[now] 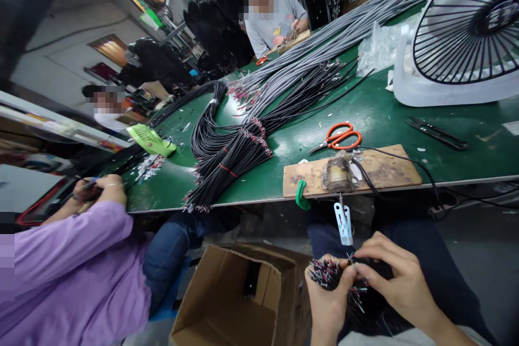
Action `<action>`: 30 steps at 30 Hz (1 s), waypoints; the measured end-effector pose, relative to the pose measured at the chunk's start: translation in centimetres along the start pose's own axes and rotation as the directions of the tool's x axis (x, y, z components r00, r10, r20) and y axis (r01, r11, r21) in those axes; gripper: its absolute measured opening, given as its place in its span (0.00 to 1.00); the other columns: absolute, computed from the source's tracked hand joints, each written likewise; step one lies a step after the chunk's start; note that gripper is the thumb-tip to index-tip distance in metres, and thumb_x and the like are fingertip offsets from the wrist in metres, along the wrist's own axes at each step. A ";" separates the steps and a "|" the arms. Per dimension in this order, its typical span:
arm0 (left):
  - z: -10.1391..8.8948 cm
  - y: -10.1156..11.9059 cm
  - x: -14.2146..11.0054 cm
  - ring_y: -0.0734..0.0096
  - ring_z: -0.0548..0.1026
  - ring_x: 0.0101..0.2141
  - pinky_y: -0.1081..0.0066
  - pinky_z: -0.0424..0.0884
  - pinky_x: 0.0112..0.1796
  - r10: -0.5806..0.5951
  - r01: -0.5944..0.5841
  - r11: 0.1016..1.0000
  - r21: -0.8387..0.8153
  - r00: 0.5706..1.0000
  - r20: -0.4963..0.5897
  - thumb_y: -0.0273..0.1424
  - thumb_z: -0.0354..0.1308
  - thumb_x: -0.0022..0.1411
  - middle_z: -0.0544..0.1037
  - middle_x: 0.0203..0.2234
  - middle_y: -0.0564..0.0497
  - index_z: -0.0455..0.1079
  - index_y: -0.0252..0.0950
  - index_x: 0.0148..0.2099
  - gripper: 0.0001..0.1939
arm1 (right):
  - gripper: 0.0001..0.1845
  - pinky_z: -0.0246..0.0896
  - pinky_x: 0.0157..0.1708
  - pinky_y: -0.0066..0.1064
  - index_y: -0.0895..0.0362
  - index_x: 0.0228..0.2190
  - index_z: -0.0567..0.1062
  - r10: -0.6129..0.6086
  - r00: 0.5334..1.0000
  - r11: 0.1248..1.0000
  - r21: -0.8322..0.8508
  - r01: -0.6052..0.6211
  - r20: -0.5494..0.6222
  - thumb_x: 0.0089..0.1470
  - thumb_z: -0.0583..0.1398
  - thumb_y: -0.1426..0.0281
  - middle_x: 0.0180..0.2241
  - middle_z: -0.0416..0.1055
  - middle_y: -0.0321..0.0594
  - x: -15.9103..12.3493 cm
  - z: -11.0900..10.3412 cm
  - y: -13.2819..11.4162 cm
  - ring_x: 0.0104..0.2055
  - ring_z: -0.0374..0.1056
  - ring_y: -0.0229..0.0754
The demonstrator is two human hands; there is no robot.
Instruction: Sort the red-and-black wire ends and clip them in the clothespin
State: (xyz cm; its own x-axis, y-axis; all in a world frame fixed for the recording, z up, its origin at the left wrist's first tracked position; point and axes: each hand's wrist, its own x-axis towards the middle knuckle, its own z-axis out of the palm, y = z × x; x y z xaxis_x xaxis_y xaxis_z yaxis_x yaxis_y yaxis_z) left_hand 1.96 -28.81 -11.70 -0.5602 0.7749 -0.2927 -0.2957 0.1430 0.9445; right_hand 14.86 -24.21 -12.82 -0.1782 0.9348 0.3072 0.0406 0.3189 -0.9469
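Wires (pixel 325 273) bristle from our curled left hand (pixel 330 303) beside the cardboard box (pixel 292 303), right hand (pixel 395 273) pinching tips; wooden board (pixel 387 167) beyond.

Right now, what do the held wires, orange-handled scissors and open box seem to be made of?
Wires: red, white and dark coverings, probably plastic; whether the tips are bare metal is too small to tell.
Scissors: dark blades, likely steel; smooth, shiny orange handles suggest plastic.
Box: matte brown, seemingly cardboard, from its creased walls and bent rim.
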 end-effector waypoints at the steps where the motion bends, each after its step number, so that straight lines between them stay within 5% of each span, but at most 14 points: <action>1: 0.0 0.1 0.1 0.69 0.78 0.26 0.73 0.75 0.31 0.010 -0.010 1.000 0.005 1.000 0.023 0.32 0.77 0.41 0.80 0.23 0.53 0.75 0.34 0.28 0.15 | 0.03 0.69 0.34 0.34 0.54 0.32 0.81 0.074 0.996 0.997 0.033 -0.076 0.049 0.53 0.68 0.72 0.30 0.77 0.41 0.2 0.1 -0.1 0.33 0.74 0.45; 4: 0.2 0.7 0.2 0.72 0.76 0.25 0.75 0.73 0.30 0.044 -0.044 0.999 -0.009 0.991 0.123 0.33 0.77 0.42 0.79 0.21 0.53 0.77 0.33 0.25 0.13 | 0.06 0.70 0.35 0.32 0.55 0.32 0.83 0.221 0.954 0.957 0.145 -0.252 0.203 0.53 0.68 0.66 0.31 0.76 0.43 0.9 0.1 -0.1 0.35 0.74 0.46; 8: 0.3 1.4 0.2 0.73 0.77 0.22 0.76 0.73 0.28 0.014 0.003 0.997 -0.076 0.975 0.222 0.31 0.76 0.47 0.78 0.19 0.54 0.77 0.34 0.25 0.10 | 0.08 0.69 0.32 0.31 0.55 0.34 0.83 0.237 0.922 0.916 0.247 -0.317 0.307 0.58 0.65 0.65 0.32 0.75 0.43 1.5 -0.2 0.1 0.35 0.74 0.45; 12: 0.1 1.2 0.3 0.72 0.79 0.21 0.77 0.74 0.27 -0.004 0.020 0.996 -0.082 0.982 0.188 0.29 0.76 0.46 0.80 0.21 0.54 0.78 0.34 0.26 0.09 | 0.08 0.67 0.40 0.35 0.52 0.38 0.82 0.089 0.985 0.982 0.149 -0.112 0.149 0.60 0.62 0.73 0.32 0.77 0.40 1.2 -0.4 0.2 0.36 0.73 0.43; 16: 0.0 0.9 0.3 0.74 0.78 0.22 0.78 0.75 0.27 0.038 -0.027 0.997 -0.071 0.987 0.159 0.28 0.76 0.46 0.79 0.21 0.55 0.78 0.34 0.26 0.09 | 0.16 0.66 0.41 0.36 0.50 0.44 0.80 -0.096 0.992 0.995 0.027 0.094 0.080 0.58 0.61 0.80 0.34 0.77 0.39 0.3 -0.1 0.2 0.37 0.70 0.43; 25: 0.1 1.1 0.1 0.75 0.77 0.23 0.79 0.74 0.29 0.032 -0.020 0.997 -0.077 0.986 0.161 0.29 0.75 0.47 0.79 0.22 0.56 0.78 0.35 0.27 0.08 | 0.21 0.66 0.41 0.37 0.53 0.48 0.78 -0.176 0.984 0.981 -0.078 0.177 0.010 0.57 0.59 0.83 0.40 0.75 0.44 -0.9 0.5 0.3 0.43 0.68 0.47; 30: -0.4 0.6 0.3 0.74 0.77 0.22 0.78 0.74 0.28 0.037 -0.026 0.998 -0.052 0.979 0.201 0.30 0.75 0.48 0.79 0.22 0.55 0.78 0.35 0.27 0.08 | 0.16 0.67 0.43 0.35 0.50 0.43 0.80 -0.049 0.999 0.999 0.021 0.049 0.022 0.59 0.60 0.79 0.38 0.77 0.42 -0.5 0.5 0.1 0.42 0.71 0.46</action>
State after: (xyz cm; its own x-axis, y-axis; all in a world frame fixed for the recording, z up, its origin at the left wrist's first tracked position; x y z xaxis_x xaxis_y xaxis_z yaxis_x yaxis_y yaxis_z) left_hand 1.27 -28.76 -11.24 -0.4036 0.8876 -0.2220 -0.3209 0.0900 0.9428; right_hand 14.43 -24.76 -13.08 -0.2018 0.9142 0.3515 0.0116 0.3611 -0.9325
